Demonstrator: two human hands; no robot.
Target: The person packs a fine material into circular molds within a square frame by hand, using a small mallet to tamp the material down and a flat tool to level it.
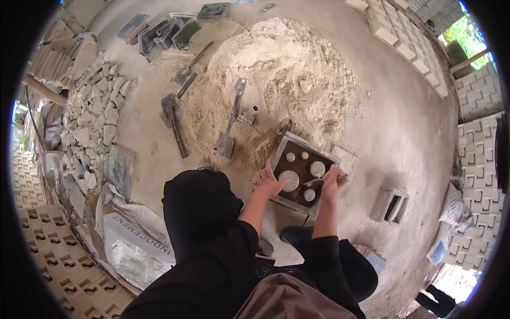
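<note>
A square mould with a raised rim stands on the floor in front of me. Dark material fills it, and several pale round discs of different sizes, the largest a disc at its left, show in the surface. My left hand rests at the mould's left rim, fingers spread, the thumb by the largest disc. My right hand is closed around the handle of a small trowel. Its blade points left over the dark fill between the discs. Part of the handle sticks out on the hand's right side.
Beyond the mould rises a large heap of pale sandy powder. A shovel and a hammer-like tool lie left of it. Broken stones are piled at the left. A hollow block sits at the right, with stacked pale blocks beyond.
</note>
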